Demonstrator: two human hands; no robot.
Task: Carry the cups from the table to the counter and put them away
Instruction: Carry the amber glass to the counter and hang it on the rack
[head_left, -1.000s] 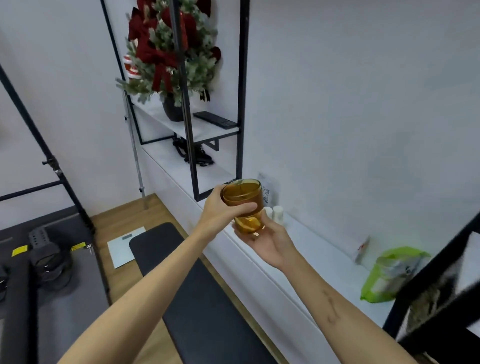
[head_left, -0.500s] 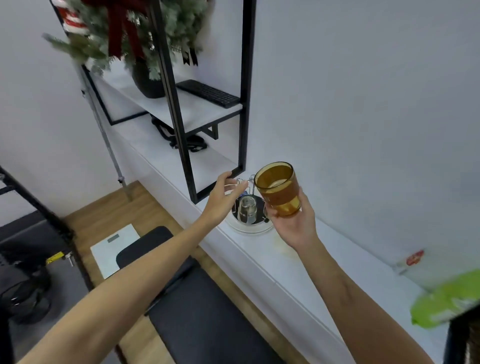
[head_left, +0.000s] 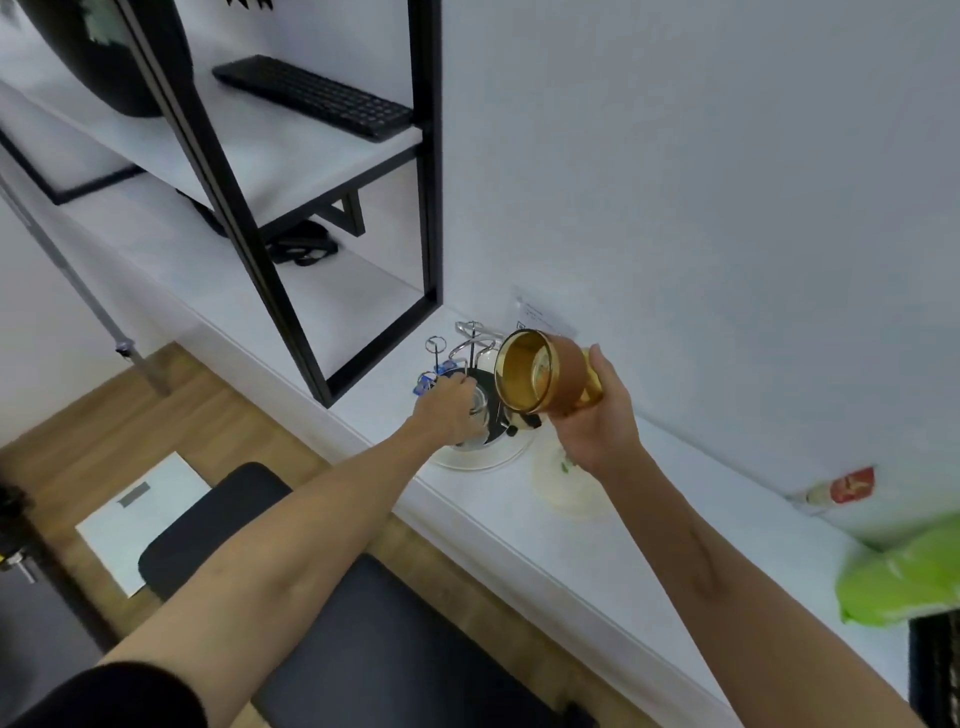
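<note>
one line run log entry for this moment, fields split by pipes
phase: racking cups | right hand: holds amber cup, tipped sideways above counter | left hand: on clear glass at cup rack

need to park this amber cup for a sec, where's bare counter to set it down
Bare counter runs between the pale round mat and the green bag. Crowded by the cup rack, where the left hand works and the right hand holds the amber cup.

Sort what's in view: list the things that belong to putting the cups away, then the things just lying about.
Job:
amber cup, held tilted in the right hand
cup rack on the counter
clear glass at the left hand

Lying about:
keyboard
green bag
black pot
floor scale
</note>
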